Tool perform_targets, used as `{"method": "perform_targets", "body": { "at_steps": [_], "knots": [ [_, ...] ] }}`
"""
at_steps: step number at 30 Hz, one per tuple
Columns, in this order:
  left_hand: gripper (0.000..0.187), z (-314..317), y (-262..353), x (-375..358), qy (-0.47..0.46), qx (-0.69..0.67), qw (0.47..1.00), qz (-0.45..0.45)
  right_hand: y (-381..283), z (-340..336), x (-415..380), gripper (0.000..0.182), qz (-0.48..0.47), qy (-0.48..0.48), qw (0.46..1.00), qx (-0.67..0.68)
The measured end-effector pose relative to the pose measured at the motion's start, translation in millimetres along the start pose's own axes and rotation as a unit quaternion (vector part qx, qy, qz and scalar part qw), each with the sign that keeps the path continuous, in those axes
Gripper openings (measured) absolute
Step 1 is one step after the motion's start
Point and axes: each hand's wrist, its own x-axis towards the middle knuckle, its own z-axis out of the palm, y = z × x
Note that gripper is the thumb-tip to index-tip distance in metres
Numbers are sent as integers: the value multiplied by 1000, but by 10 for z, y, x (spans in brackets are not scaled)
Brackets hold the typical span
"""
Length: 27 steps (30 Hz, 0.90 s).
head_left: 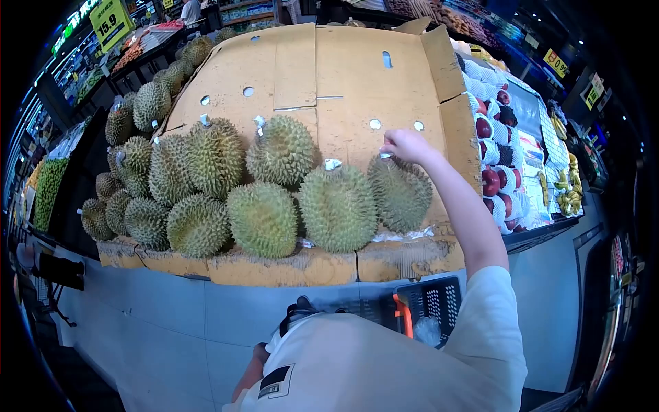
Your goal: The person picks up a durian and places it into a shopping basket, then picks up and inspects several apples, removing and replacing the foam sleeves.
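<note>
My right hand (406,145) reaches out over the cardboard-lined stand. Its fingers are closed at the top of the rightmost durian (401,196), where a bit of white wrap shows on the stem. That durian looks slightly blurred and stands upright near the front edge. Just left of it is a larger, paler durian (338,209) with a white-wrapped stem, and past that another durian (262,220) in the front row. My left hand (261,352) hangs low beside my body, away from the fruit; its fingers are too hard to make out.
More durians (215,158) are grouped on the left of the cardboard (357,69). Apples in white foam nets (491,182) lie to the right, with bananas (570,192) beyond. A dark shopping basket (439,302) with an orange handle (403,314) is on the floor by me.
</note>
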Motion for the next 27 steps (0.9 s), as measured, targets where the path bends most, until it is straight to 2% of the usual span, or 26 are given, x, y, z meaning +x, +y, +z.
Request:
{"method": "perform_targets", "body": {
  "at_steps": [3,5,8,9,11,12,15,19,21,22,23,25,27],
  "knots": [
    [52,-105,-102,465,-19,42,997,56,-44,-48,12,34,8,-14,999,-30],
    [51,-114,-221,728,-33,70,982,171,-129,-109,-2,39,46,-12,996,-75],
    [53,-109,-225,907,-16,71,975,210,-209,-135,-21,40,101,-40,989,-96],
    [53,-123,-197,925,-22,70,975,211,-235,-126,-22,40,104,-44,989,-99],
    [54,-220,-35,931,-85,67,987,118,-288,-111,-27,40,112,-42,985,-123],
    [56,-308,114,858,-99,98,985,101,-319,-96,-41,40,115,-42,985,-125],
    [56,-356,223,824,-69,60,993,75,-417,-64,-58,39,116,-24,978,-172],
    [53,-284,95,1149,-100,77,988,94,-489,-70,-10,38,134,-58,972,-185],
    [45,-57,-158,1503,-93,-9,983,160,-474,-56,46,37,140,-77,969,-186],
    [35,-21,-87,1572,-85,-49,990,105,-446,-33,72,35,129,-79,971,-187],
    [33,-34,-121,1579,-87,-26,992,88,-419,-1,88,33,117,-83,972,-188],
    [28,-342,201,1215,-92,20,994,55,-420,7,145,35,117,-101,969,-193],
    [26,-344,185,1258,-92,38,993,69,-459,11,199,36,121,-115,966,-197]
  ]
}}
